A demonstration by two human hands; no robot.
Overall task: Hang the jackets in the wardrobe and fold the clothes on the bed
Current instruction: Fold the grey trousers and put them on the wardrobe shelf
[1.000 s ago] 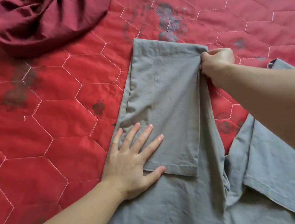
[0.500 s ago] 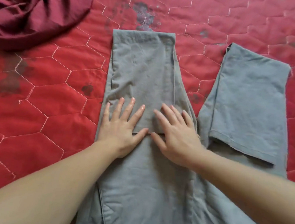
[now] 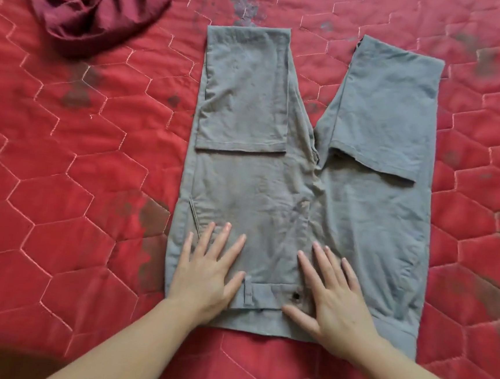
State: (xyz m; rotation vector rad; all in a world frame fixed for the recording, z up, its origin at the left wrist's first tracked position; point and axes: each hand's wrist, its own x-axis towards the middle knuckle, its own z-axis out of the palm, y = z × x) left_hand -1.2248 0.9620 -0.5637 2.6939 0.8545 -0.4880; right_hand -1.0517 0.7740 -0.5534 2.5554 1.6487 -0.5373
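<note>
Both hands, left hand [image 3: 208, 273] and right hand [image 3: 334, 299], press flat, fingers straight, gripping nothing, on the waistband end of the grey trousers [image 3: 302, 194].

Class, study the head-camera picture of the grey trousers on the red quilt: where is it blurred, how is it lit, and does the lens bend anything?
Head view: the maroon garment at top left is smeared by motion blur, while the grey trousers and both hands are fairly sharp; lighting is soft and even, without glare or hard shadows; the wide lens bows the red quilt stitching near the edges.
</note>
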